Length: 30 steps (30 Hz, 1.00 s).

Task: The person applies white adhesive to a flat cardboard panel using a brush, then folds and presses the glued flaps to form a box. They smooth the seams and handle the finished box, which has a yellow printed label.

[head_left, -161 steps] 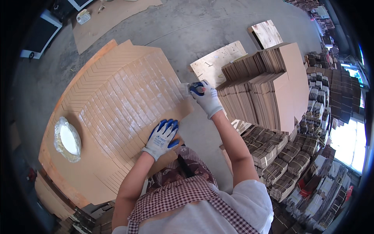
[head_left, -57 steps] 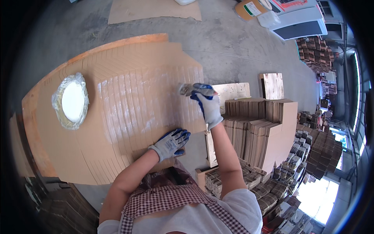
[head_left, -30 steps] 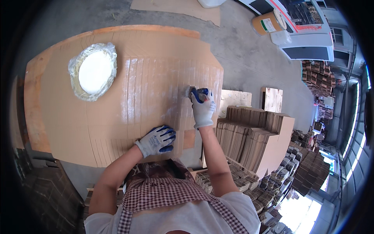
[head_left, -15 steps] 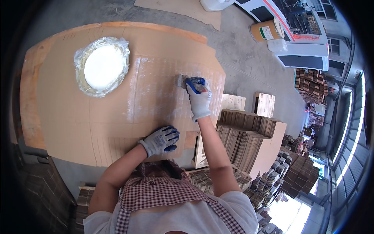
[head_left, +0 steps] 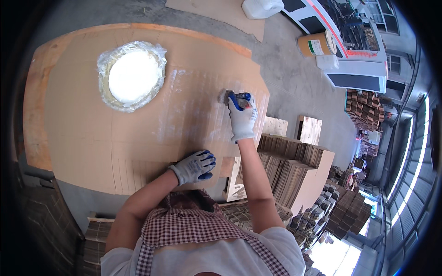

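A large sheet of brown cardboard (head_left: 133, 133) lies over a wooden table. My right hand (head_left: 242, 117), in a grey-white glove with blue palm, is closed around the handle of a brush (head_left: 224, 95). The brush's bristles touch the cardboard toward its right side, where wet, whitish streaks run across the surface. My left hand (head_left: 193, 167), gloved alike, rests on the near edge of the cardboard with its fingers stretched out and nothing in it. At the far left of the sheet stands a round basin (head_left: 105, 87) wrapped in clear plastic, holding a bright white substance.
The table's wooden rim (head_left: 34, 142) shows along the left and far sides. To the right stand stacks of flat cardboard (head_left: 290, 177) and a wooden pallet piece (head_left: 309, 129). A brown drum (head_left: 313, 44), a white jug (head_left: 261, 8) and a white machine (head_left: 357, 82) are farther off.
My right hand has shifted slightly right with the brush, still on the cardboard. My left hand stays resting on the near edge. The whole view has moved a little.
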Available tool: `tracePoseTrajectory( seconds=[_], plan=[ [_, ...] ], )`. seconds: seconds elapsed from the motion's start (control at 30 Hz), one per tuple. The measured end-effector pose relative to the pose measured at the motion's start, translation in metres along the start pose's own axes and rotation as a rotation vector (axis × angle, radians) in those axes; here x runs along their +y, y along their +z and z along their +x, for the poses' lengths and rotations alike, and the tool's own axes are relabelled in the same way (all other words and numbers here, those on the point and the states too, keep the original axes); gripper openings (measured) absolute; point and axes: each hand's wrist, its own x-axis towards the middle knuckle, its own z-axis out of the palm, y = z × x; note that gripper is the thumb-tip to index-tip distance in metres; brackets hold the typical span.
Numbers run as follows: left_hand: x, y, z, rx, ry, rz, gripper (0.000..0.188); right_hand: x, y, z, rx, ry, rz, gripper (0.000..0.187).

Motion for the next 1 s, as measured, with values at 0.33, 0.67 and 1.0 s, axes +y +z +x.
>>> tracePoseTrajectory(
  seconds=[0.33, 0.67, 1.0],
  plan=[
    [-0.001, 0.002, -0.002, 0.051, 0.013, -0.008, 0.042, -0.043, 0.01, -0.018, -0.052, 0.032, 0.101, 0.014],
    [-0.002, -0.004, -0.002, 0.083, 0.012, -0.05, 0.04, -0.043, 0.029, -0.017, -0.097, -0.117, -0.112, 0.017],
    [-0.003, -0.006, -0.002, 0.1, 0.005, -0.025, 0.039, -0.092, 0.041, -0.028, -0.208, 0.165, 0.077, 0.024]
  ],
)
